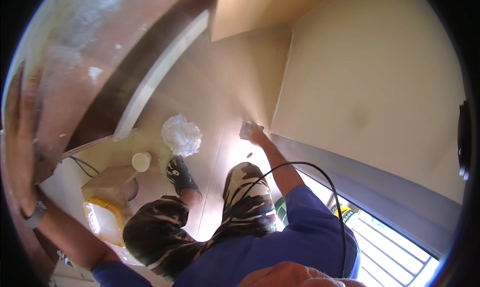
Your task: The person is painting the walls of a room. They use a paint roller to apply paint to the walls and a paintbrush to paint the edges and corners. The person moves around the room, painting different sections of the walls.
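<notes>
My left hand (22, 152) lies flat with its fingers stretched out along a brown, white-smeared wooden panel (95, 42) at the far left; a watch (36, 216) sits on that wrist. Farther right, my right hand (256, 136) is closed round a small dark grey block (246, 130), low down close to the foot of the pale wall (370, 92). The frame does not show exactly what the block is. A bright patch of light covers the floor beside it, and a small brown scrap (249, 155) lies there.
Between my hands lies a crumpled white plastic bundle (181, 135). Nearer left stand a white round cup (141, 162), a wooden box (107, 182) and a yellow-rimmed tub (105, 222). A black cable (320, 174) arcs past my right arm. A barred window (395, 242) is at lower right.
</notes>
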Tool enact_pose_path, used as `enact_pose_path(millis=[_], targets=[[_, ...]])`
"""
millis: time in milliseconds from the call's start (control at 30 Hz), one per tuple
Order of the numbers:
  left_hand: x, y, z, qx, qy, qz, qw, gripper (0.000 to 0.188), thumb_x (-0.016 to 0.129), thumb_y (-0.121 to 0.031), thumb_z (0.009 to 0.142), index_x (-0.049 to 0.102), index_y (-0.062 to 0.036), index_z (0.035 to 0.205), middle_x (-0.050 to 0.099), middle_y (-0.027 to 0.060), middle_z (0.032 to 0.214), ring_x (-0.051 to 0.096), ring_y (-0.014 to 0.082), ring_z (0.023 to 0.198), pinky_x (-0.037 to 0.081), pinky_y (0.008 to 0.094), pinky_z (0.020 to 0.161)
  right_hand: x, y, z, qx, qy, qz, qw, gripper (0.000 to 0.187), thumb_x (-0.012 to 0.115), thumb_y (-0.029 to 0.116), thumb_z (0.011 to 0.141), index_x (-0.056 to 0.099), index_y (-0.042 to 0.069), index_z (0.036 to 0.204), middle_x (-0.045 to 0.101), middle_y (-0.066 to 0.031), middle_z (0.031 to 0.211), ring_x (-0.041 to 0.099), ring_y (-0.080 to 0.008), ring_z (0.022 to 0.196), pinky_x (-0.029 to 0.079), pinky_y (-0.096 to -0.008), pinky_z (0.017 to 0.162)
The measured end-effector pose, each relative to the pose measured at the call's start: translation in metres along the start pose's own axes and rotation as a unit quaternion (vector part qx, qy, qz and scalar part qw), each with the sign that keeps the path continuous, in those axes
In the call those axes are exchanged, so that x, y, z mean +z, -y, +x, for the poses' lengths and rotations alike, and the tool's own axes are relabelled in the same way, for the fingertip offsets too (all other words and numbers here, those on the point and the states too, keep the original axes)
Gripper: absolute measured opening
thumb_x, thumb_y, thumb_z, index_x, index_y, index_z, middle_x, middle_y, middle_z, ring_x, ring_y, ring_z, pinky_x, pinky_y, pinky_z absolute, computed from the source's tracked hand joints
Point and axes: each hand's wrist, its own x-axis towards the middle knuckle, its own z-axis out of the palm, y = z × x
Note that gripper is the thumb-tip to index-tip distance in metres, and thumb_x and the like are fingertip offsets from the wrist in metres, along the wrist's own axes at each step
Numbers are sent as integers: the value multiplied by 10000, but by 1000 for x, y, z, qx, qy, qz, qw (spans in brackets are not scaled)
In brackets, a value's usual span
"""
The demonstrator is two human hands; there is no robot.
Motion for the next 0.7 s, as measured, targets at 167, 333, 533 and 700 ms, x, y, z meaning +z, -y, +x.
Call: enact_pose_path(millis=[167, 333, 533, 700], targets=[[-28, -24, -1, -151, -38, -6, 988, 671, 528, -480, 835, 364, -91, 1357, 309, 230, 1388, 279, 385, 1284, 195, 505, 1051, -99, 54, -44, 37, -270, 222, 936, 463, 490, 341, 870, 541, -21, 1153, 546, -216, 1178, 498, -338, 1127, 368, -370, 979], [-50, -30, 5, -209, -16, -136, 968, 727, 578, -486, 792, 354, -97, 1364, 265, 225, 1413, 230, 381, 1311, 157, 537, 1046, -162, 130, -80, -33, -230, 366, 901, 452, 513, 338, 865, 536, 1, 1166, 613, -138, 1051, 572, -234, 957, 446, -318, 828], [-65, -4, -1, -257, 4, -202, 945, 725, 594, -522, 755, 419, -86, 1306, 268, 251, 1393, 219, 408, 1303, 160, 541, 1041, -234, 252, -186, -50, -107, 440, 890, 376, 501, 280, 849, 570, -7, 1083, 587, -150, 1009, 561, -254, 929, 438, -346, 802], [-98, 8, 0, -273, 61, -352, 893, 678, 598, -490, 769, 434, -80, 1284, 298, 258, 1367, 260, 416, 1276, 200, 537, 1027, -292, 226, -242, -108, -181, 239, 948, 346, 534, 291, 823, 590, 21, 1032, 603, -147, 931, 573, -254, 852, 454, -341, 755]])
